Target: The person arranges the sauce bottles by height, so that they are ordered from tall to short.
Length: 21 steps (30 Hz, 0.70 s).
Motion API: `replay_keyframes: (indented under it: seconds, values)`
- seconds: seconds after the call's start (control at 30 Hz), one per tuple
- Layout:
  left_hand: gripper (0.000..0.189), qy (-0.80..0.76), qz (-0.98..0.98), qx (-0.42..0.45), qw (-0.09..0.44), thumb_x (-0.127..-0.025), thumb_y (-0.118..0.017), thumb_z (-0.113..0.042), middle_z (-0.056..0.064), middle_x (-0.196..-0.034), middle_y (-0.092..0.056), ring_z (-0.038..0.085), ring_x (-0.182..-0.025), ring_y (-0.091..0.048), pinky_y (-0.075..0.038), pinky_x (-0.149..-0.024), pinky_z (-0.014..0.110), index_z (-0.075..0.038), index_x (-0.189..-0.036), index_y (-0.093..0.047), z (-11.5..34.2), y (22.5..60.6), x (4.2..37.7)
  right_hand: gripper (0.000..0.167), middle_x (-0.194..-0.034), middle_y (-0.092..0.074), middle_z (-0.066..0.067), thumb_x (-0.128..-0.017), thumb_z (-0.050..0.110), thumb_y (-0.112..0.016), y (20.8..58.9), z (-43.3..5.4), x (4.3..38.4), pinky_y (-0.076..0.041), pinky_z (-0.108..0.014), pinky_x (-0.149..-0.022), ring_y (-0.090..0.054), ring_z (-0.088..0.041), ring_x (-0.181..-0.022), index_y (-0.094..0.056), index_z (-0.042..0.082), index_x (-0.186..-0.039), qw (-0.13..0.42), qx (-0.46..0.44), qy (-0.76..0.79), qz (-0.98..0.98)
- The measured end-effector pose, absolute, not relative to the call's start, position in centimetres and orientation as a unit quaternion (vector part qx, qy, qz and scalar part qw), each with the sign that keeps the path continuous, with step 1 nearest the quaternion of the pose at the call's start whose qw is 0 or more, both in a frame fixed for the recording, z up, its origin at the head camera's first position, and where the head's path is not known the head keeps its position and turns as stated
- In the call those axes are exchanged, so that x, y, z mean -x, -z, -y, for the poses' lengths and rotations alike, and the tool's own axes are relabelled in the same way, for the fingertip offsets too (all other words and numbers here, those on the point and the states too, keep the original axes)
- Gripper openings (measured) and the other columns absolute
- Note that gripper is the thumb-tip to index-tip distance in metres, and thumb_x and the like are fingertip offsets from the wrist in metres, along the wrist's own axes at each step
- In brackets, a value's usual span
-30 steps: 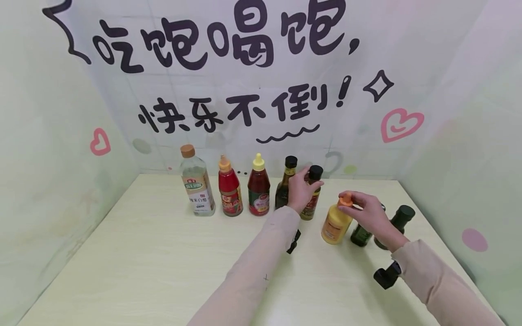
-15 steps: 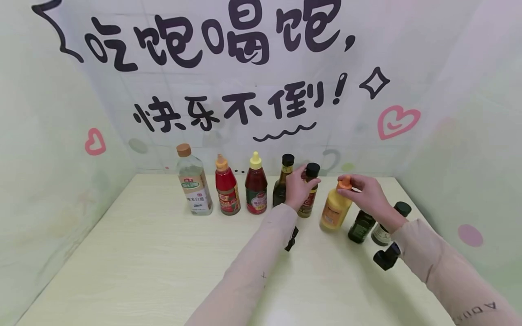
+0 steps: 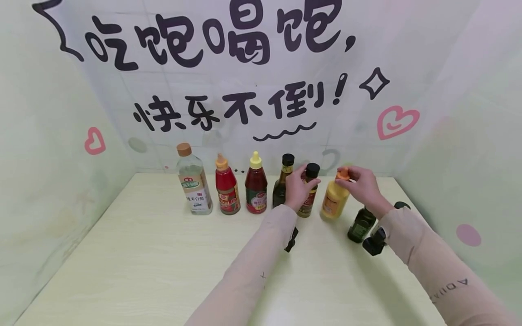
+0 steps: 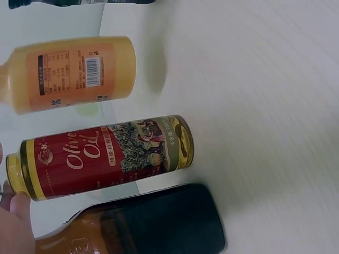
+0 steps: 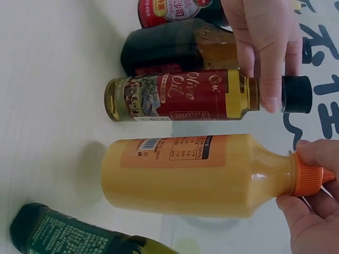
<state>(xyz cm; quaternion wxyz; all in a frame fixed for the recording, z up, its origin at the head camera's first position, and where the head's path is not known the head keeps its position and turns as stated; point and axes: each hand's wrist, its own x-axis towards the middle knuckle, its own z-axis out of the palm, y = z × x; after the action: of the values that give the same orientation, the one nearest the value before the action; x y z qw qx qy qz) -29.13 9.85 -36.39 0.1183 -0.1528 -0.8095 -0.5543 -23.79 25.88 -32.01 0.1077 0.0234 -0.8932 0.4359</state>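
Note:
My left hand [image 3: 299,189] holds the neck of an olive oil bottle [image 4: 95,159] with a red label and black cap, which stands upright in the row. Just right of it, my right hand [image 3: 365,188] pinches the orange cap [image 5: 308,173] of a yellow squeeze bottle [image 3: 334,201]. The yellow bottle is roughly upright, with a gap between it and the olive oil; whether its base touches the table I cannot tell. A dark sauce bottle [image 3: 280,188] stands left of the olive oil, partly hidden by my left hand.
Along the back stand a clear vinegar bottle [image 3: 195,185], a red sauce bottle [image 3: 228,192] and a dark red sauce bottle [image 3: 256,192] with a yellow cap. A green bottle [image 3: 361,225] and another, mostly behind my right sleeve, stand on the table [image 3: 134,262] at right.
My right hand has moved the yellow squeeze bottle back, level with the row beside the olive oil. My left hand has stayed on the olive oil bottle.

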Motion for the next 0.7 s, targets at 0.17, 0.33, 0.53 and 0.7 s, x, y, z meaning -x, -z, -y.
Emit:
replay_keyframes:
  seconds: [0.17, 0.33, 0.53, 0.7]
  values:
    - [0.054, 0.539, 0.819, 0.156, 0.12, -0.073, -0.072, -0.02, 0.009, -0.107, -0.061, 0.013, -0.085, -0.057, -0.045, -0.07, 0.019, -0.005, -0.122, -0.053, -9.9, 36.4, 29.1, 0.034, -0.116, -0.052, -0.025, -0.083, 0.006, -0.06, 32.7, -25.8, 24.6, -0.044, -0.043, -0.083, -0.046, -0.037, -0.111, -0.053, -0.004, -0.115, 0.102, -0.001, -0.447, 0.889]
    - [0.055, 0.522, 0.829, 0.156, 0.123, -0.073, -0.072, -0.021, 0.009, -0.109, -0.06, 0.014, -0.078, -0.055, -0.045, -0.07, 0.021, -0.005, -0.123, -0.053, -9.8, 36.2, 29.1, 0.033, -0.115, -0.052, -0.025, -0.083, 0.005, -0.06, 33.2, -25.6, 25.2, -0.044, -0.044, -0.083, -0.048, -0.036, -0.109, -0.053, -0.005, -0.114, 0.107, 0.013, -0.45, 0.887]
    - [0.053, 0.519, 0.83, 0.158, 0.125, -0.073, -0.072, -0.02, 0.009, -0.107, -0.061, 0.013, -0.078, -0.054, -0.045, -0.069, 0.021, -0.005, -0.121, -0.054, -9.8, 36.1, 29.0, 0.031, -0.114, -0.052, -0.025, -0.084, 0.004, -0.059, 33.6, -25.4, 25.5, -0.044, -0.044, -0.084, -0.048, -0.036, -0.108, -0.053, -0.005, -0.113, 0.106, 0.024, -0.453, 0.885]
    - [0.046, 0.51, 0.834, 0.162, 0.137, -0.072, -0.073, -0.02, 0.007, -0.098, -0.063, 0.015, -0.074, -0.054, -0.045, -0.067, 0.022, -0.006, -0.114, -0.058, -9.9, 36.1, 28.9, 0.029, -0.112, -0.053, -0.025, -0.084, 0.003, -0.058, 34.0, -25.4, 25.8, -0.044, -0.044, -0.083, -0.049, -0.035, -0.105, -0.054, -0.006, -0.111, 0.114, 0.027, -0.446, 0.887]
